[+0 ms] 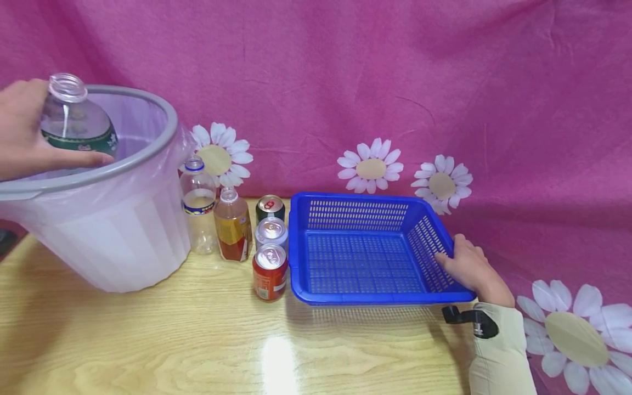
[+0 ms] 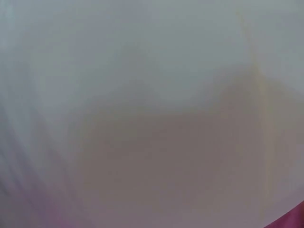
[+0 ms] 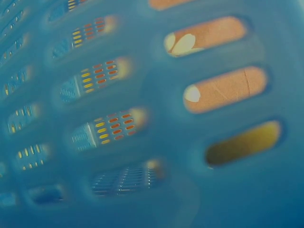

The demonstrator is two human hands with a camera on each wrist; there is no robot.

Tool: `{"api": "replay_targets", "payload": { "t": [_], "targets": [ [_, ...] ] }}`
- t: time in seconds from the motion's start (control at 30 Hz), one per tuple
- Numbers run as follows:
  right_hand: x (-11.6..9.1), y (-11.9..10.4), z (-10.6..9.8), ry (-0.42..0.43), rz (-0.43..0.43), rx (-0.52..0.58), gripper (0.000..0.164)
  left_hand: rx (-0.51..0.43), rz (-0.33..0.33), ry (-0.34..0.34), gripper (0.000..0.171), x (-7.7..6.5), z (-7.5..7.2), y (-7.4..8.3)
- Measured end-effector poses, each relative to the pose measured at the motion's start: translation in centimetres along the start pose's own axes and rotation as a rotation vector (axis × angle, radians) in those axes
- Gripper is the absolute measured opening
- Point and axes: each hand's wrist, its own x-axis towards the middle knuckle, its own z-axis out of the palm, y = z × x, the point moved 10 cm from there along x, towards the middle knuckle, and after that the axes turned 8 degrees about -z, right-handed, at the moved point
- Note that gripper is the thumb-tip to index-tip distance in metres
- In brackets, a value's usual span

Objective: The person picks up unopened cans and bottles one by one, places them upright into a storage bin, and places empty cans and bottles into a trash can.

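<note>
Head view: left hand (image 1: 39,131) wrapped round a green-labelled bottle (image 1: 76,123), thumb across the front, fingers behind; bottle near upright, neck up, at the mouth of the lined bin (image 1: 133,241), its base hidden by thumb and rim. Right hand (image 1: 471,263) grips the right side of the blue basket (image 1: 362,263), thumb inside the slotted wall; black device (image 1: 481,323) on the cream sleeve (image 1: 501,351). Between bin and basket, on the wood table (image 1: 207,340): clear bottle (image 1: 201,227) with blue neck ring, just beside the bin; amber bottle (image 1: 232,233) right of it; then black can (image 1: 270,204), silver can (image 1: 271,230) and red can (image 1: 270,277), lined up back to front, all standing. Pink cloth (image 1: 296,82) with daisies behind. Left wrist view: pale blur, a yellowish streak at right; cannot tell the grip from here. Right wrist view: blue slotted wall fills the frame, pink and yellow through the slots; fingers hidden.
</note>
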Motion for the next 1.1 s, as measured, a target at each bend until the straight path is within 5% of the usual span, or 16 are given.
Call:
{"api": "replay_targets", "payload": {
  "t": [0.27,0.53,0.77,1.1],
  "targets": [
    [0.1,0.1,0.1,-0.014,0.009,0.007,0.061,0.049,-0.01,-0.057,0.103,-0.1,0.6,-0.4],
    [0.1,0.2,0.1,-0.018,0.012,0.014,0.061,0.019,0.056,-0.129,0.104,0.5,1.6,-0.7],
    [0.2,0.1,0.1,-0.007,0.0,0.014,0.058,0.1,-0.021,-0.199,0.108,0.4,2.5,-1.6],
    [0.1,0.1,0.0,-0.009,0.001,0.014,0.057,0.068,-0.014,-0.192,0.105,0.8,2.4,-1.7]
  ]
}}
